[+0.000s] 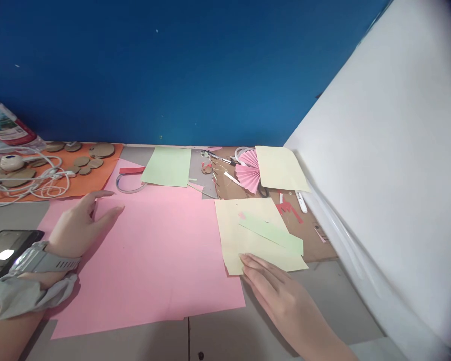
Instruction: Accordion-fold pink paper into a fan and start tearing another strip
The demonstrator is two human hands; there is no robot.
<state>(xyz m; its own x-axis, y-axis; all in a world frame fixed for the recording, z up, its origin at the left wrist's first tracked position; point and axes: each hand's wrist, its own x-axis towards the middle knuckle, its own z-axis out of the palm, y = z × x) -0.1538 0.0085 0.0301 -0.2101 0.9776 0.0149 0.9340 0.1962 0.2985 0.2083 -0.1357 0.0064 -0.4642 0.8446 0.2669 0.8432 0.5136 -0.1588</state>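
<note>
Head view: right hand (274, 296) touches yellow paper (231, 230)

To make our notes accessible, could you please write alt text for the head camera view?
A person's left hand is over the left side of a large pink sheet, while the right hand touches the lower part of a cream sheet bearing pale green paper. Behind lie a green sheet and a pink paper fan.

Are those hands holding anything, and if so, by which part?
The left hand holds nothing visible. The right hand touches the near edge of the closer cream paper sheet; whether it grips it cannot be told.
</note>
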